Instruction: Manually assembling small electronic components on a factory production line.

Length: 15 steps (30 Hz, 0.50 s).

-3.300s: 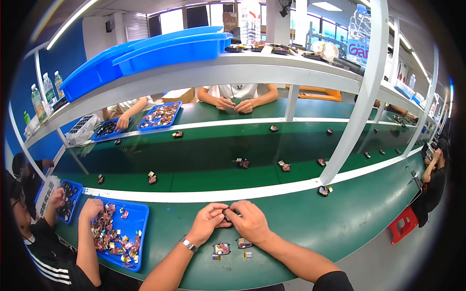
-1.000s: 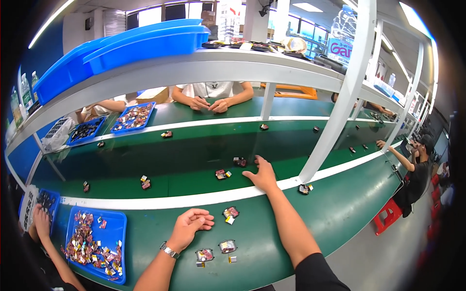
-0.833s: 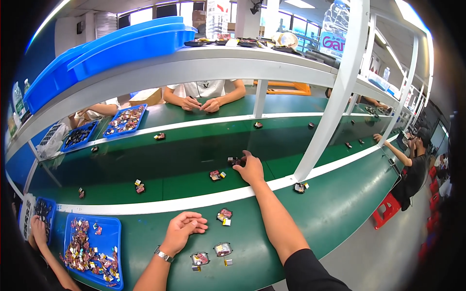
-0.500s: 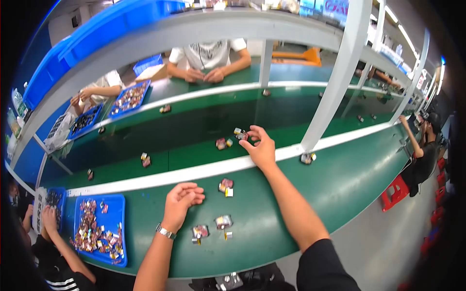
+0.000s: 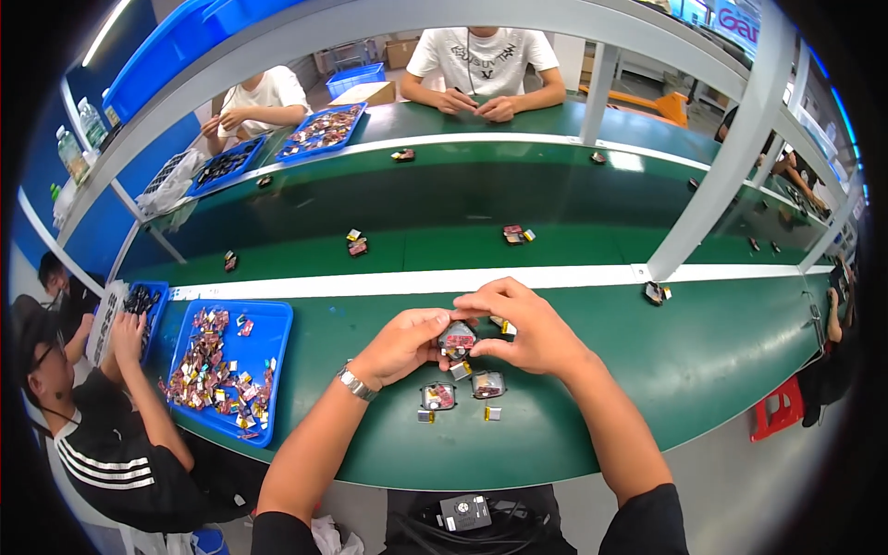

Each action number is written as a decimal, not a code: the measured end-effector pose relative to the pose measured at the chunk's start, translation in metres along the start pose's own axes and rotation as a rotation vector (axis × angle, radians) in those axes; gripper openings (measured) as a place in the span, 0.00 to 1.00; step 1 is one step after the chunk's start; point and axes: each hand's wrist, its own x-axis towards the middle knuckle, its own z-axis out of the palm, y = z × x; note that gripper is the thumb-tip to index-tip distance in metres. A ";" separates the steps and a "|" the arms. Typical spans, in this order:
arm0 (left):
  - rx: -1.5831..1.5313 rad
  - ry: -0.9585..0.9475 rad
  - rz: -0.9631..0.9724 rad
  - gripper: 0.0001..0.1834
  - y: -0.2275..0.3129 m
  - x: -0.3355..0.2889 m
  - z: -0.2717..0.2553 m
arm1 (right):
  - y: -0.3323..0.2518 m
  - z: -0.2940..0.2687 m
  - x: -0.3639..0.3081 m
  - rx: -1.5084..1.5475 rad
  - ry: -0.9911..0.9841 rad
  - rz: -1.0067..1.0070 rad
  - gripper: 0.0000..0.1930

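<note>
Between my hands, over the near green bench, is a small dark electronic casing (image 5: 457, 339) with a red circuit board inside. A silver battery with a yellow end (image 5: 461, 370) hangs from its lower side. My left hand (image 5: 404, 347) grips the casing from the left, fingers closed on it. My right hand (image 5: 524, 326) curves round it, fingertips at its top edge and thumb at its right side. Two similar casings (image 5: 438, 396) (image 5: 488, 384) lie just in front, each with a battery beside it. Another battery piece (image 5: 505, 326) shows partly behind my right hand.
At left a blue tray (image 5: 282, 370) holds many red boards and batteries; a co-worker (image 5: 116, 416) sits beside it. A white rail (image 5: 407, 280) borders the belt (image 5: 370, 208), which carries scattered units. A grey post (image 5: 731, 139) rises at right, a casing (image 5: 657, 293) near its foot.
My right hand has brought a casing from over the belt back to the near bench, and my left hand has met it there. The view has turned left.
</note>
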 end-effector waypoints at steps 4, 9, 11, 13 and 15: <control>0.037 0.011 -0.024 0.23 -0.004 0.003 -0.008 | 0.003 0.007 0.000 -0.047 -0.012 -0.019 0.28; 0.007 0.160 0.048 0.22 -0.013 0.003 0.000 | 0.017 0.023 -0.003 -0.153 0.096 -0.152 0.23; -0.010 0.192 0.057 0.22 -0.010 0.004 0.004 | 0.019 0.026 -0.002 -0.153 0.082 -0.146 0.20; 0.000 0.201 0.071 0.22 -0.015 0.007 0.003 | 0.018 0.029 -0.002 -0.273 0.105 -0.163 0.16; 0.012 0.208 0.082 0.22 -0.018 0.008 0.002 | 0.020 0.032 0.001 -0.289 0.116 -0.172 0.15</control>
